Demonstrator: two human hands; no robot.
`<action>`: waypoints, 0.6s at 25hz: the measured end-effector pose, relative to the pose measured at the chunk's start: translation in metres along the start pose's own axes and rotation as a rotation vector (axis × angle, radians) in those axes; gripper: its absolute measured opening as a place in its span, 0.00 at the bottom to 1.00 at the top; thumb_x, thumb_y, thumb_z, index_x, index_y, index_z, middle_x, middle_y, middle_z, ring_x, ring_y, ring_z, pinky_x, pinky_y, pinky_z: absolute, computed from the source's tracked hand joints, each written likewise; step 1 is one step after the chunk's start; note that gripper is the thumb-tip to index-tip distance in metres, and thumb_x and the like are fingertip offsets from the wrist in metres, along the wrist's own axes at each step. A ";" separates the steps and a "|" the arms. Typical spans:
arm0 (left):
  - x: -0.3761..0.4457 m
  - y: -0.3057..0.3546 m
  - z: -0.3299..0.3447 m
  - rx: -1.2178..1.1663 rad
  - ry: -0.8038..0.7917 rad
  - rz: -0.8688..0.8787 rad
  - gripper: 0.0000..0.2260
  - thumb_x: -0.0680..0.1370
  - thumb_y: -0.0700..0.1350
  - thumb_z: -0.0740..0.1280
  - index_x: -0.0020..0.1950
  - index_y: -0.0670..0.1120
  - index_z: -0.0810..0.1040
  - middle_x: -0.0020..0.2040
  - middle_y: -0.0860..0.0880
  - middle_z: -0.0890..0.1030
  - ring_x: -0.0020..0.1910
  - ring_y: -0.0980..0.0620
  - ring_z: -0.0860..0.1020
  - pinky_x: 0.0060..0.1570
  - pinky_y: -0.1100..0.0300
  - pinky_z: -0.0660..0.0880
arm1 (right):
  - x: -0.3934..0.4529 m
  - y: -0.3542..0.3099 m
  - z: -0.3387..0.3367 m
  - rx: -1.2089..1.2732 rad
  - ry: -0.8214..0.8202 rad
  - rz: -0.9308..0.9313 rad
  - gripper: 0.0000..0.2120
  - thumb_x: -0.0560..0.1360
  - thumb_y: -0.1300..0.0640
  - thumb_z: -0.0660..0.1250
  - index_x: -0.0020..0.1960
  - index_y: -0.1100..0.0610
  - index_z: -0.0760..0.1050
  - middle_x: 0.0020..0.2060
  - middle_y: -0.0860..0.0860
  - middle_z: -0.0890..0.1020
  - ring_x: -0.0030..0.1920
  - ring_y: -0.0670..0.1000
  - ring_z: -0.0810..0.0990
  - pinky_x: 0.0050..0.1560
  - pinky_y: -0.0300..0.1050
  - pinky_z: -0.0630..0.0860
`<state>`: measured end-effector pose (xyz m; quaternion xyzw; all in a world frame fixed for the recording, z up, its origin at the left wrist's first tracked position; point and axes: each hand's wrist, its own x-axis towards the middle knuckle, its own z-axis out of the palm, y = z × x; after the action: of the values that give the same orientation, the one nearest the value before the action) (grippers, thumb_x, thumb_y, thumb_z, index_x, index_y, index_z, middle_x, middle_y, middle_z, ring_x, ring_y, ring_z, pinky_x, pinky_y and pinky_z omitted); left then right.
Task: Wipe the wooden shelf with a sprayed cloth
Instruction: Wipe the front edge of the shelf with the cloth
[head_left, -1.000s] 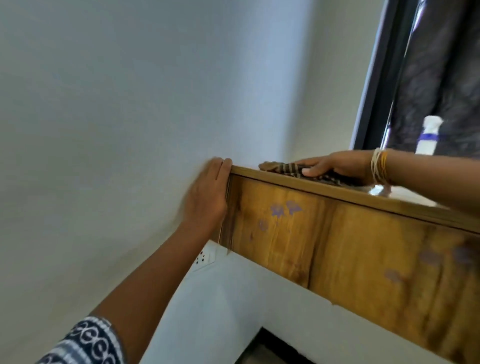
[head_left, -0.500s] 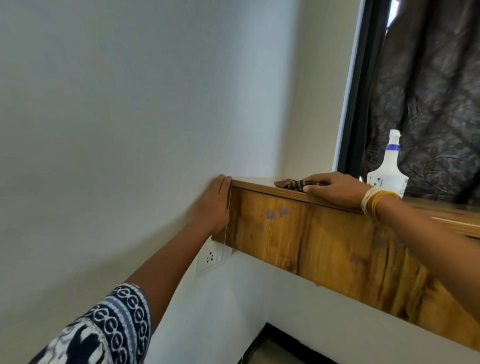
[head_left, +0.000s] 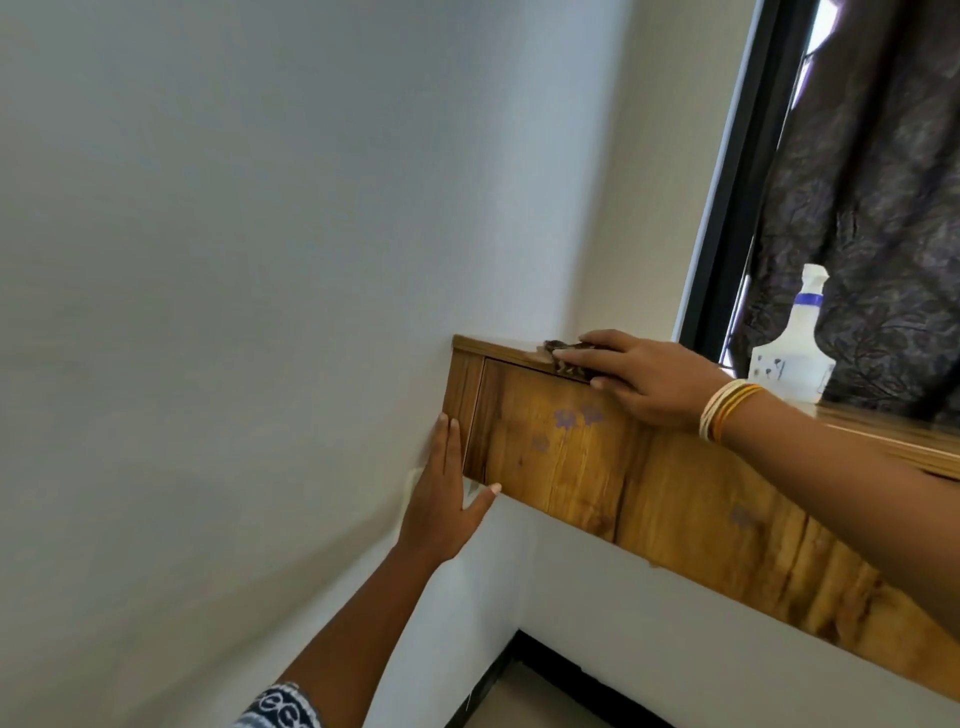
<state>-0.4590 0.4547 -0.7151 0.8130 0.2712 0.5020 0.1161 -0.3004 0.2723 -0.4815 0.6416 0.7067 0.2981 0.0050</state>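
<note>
The wooden shelf (head_left: 597, 462) runs from the white wall toward the lower right, with faint purple marks on its front panel. A dark patterned cloth (head_left: 563, 358) lies on its top front edge near the left end. My right hand (head_left: 644, 379) lies flat on the cloth and presses it onto the shelf; most of the cloth is hidden under the fingers. My left hand (head_left: 447, 499) rests flat against the wall at the shelf's left end, fingers up, thumb under the bottom corner. It holds nothing.
A white spray bottle (head_left: 792, 348) with a blue band stands on the shelf top behind my right wrist. Behind it hang a dark patterned curtain (head_left: 872, 208) and a black window frame (head_left: 727, 218). White walls meet in the corner above the shelf.
My left hand has slid down from the shelf's top corner to its bottom corner. My right hand with the cloth has stayed near the shelf's left end. The view has tilted.
</note>
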 end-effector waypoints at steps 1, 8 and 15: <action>-0.002 -0.003 0.003 0.098 0.019 0.021 0.44 0.76 0.69 0.52 0.80 0.44 0.39 0.80 0.50 0.37 0.78 0.57 0.44 0.71 0.68 0.52 | 0.010 -0.006 0.003 -0.113 0.029 -0.048 0.22 0.83 0.46 0.52 0.77 0.38 0.57 0.77 0.50 0.61 0.71 0.57 0.68 0.65 0.53 0.74; -0.007 -0.005 0.018 0.340 0.097 0.021 0.45 0.75 0.64 0.63 0.79 0.38 0.49 0.80 0.40 0.51 0.77 0.45 0.57 0.69 0.58 0.64 | 0.085 -0.059 0.043 -0.442 0.203 -0.091 0.28 0.80 0.56 0.57 0.79 0.52 0.56 0.78 0.58 0.57 0.77 0.63 0.55 0.73 0.60 0.61; -0.023 -0.029 0.007 0.415 0.079 0.129 0.33 0.66 0.37 0.76 0.69 0.33 0.71 0.68 0.36 0.74 0.64 0.40 0.77 0.61 0.50 0.74 | 0.067 -0.149 0.158 -0.474 0.063 -0.088 0.25 0.76 0.55 0.50 0.67 0.56 0.76 0.61 0.52 0.80 0.63 0.55 0.76 0.68 0.51 0.70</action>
<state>-0.4707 0.4667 -0.7487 0.8149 0.3207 0.4731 -0.0966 -0.3853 0.3985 -0.6501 0.5813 0.6441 0.4751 0.1465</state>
